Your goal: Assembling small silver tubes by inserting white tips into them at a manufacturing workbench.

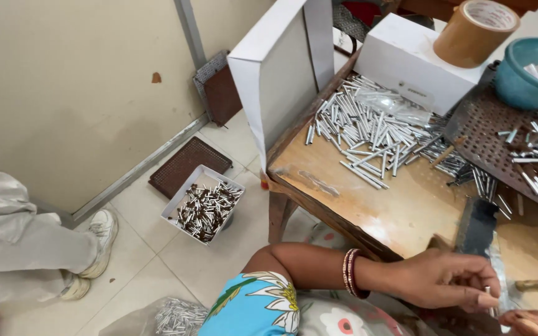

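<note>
My left hand [449, 280] reaches across the near edge of the wooden table [368, 205], its fingertips pinching a small silver metal tube [489, 292]. Bangles sit on that wrist. Only the top of my right hand [533, 323] shows at the bottom right corner; its fingers are curled, and what they hold is cut off by the frame. A short brass piece [533, 285] pokes out just above it. A big heap of silver tubes [375, 130] lies further up the table.
A perforated tray [499, 134] with more tubes, a teal bowl [530, 71], a tape roll [474, 31] and white boxes [406, 59] crowd the table's far side. On the floor stand a white box of dark tubes [203, 205] and a brown mesh plate [185, 165]. Another person's legs [26, 249] are at left.
</note>
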